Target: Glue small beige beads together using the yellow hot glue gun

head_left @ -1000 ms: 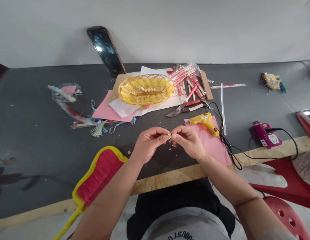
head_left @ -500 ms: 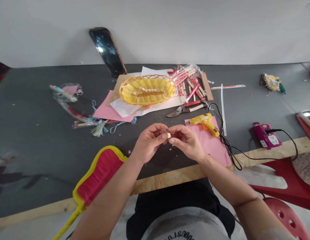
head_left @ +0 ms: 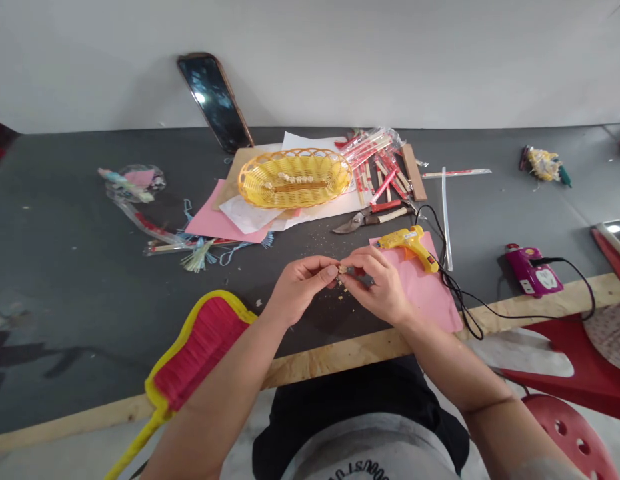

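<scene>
Near the table's front edge, my left hand pinches a small pale piece between thumb and fingertips. My right hand closes on the same piece from the other side, with something small and dark at its fingertips. Pale crumbs lie on the dark table below the hands. Behind them, a yellow woven basket holds a few small pale pieces and a thin brown stick. A yellow glue gun rests on pink paper beside my right hand.
Pruning shears lie behind the hands, near red-wrapped sticks. A phone leans against the wall. A pink-and-yellow fan-shaped object is by my left forearm. A black cable runs to a purple power box at the right.
Both hands have shifted slightly. The fingers of my right hand have turned and curled around the small piece, which shows less and sits a little further right.
</scene>
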`<state>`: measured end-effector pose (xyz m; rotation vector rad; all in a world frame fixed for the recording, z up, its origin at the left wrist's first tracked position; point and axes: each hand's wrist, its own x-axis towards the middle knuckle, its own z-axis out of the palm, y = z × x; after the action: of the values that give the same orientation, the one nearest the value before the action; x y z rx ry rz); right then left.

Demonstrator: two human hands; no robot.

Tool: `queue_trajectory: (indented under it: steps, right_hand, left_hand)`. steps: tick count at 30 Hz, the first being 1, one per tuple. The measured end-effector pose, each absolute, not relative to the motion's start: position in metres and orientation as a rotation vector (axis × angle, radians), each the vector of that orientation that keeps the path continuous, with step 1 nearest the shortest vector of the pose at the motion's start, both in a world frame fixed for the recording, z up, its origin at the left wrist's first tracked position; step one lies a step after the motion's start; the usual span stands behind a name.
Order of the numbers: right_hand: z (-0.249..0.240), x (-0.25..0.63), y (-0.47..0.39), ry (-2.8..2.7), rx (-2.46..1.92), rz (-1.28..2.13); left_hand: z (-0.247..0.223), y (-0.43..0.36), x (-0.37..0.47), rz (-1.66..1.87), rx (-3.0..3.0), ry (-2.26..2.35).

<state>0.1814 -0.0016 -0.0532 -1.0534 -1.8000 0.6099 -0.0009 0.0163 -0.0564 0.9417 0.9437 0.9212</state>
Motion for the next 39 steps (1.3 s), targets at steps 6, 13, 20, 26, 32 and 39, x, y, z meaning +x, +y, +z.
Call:
queue_trajectory:
  steps: [6, 13, 20, 26, 32, 39]
  right_hand:
    - [-0.056, 0.181, -0.001, -1.816, -1.035, 0.578]
    - [-0.056, 0.180, -0.001, -1.818, -0.999, 0.562]
    - [-0.057, 0.179, -0.002, -1.833, -0.999, 0.542]
    - [-0.058, 0.179, -0.002, -1.854, -1.013, 0.584]
    - [-0.058, 0.178, -0.003, -1.835, -0.985, 0.572]
    - [-0.056, 0.179, -0.002, -1.764, -1.007, 0.678]
  left_hand:
    - [-0.052, 0.016, -0.002, 0.887, 0.933, 0.924]
    - [-0.048, 0.017, 0.000, 0.877, 0.895, 0.952]
    - [-0.044, 0.017, 0.001, 0.861, 0.876, 0.956]
    - [-0.046, 0.017, 0.000, 0.892, 0.932, 0.966]
    - [-0.049, 0.017, -0.001, 0.890, 0.947, 0.971]
    - [-0.050, 0.016, 0.000, 0.897, 0.845, 0.942]
